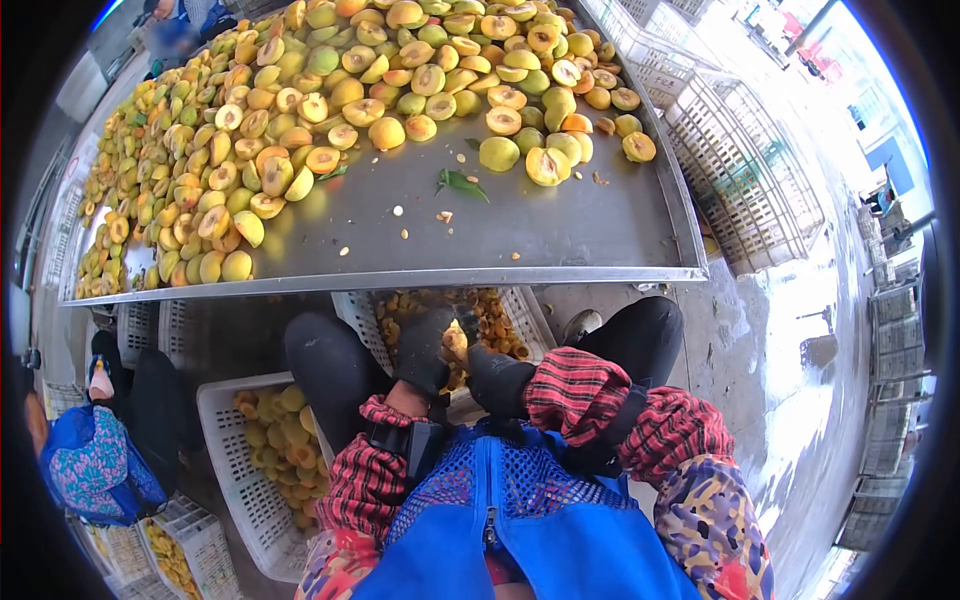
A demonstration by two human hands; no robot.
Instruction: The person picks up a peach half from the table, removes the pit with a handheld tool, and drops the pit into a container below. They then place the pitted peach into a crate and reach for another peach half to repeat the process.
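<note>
Head view: left hand (pixel 424 350) gripping fruit (pixel 456 343) above crate (pixel 532 320); right hand (pixel 500 381) sitting just beside, grip unclear; halves (pixel 276 175) lying on table (pixel 410 248).

The fruits (pixel 387 134) are coloured yellow, orange and green. The gloves (pixel 498 381) are black, the sleeves (pixel 575 388) checked red-black.

A fruit-processing workshop is shown by halved fruit (pixel 428 80) heaped on a broad metal table (pixel 590 235), slotted crates (pixel 745 165) at the right and a co-worker (pixel 95 460) at the left; the far right, blurred by glare, is possibly opened to the outdoors.
</note>
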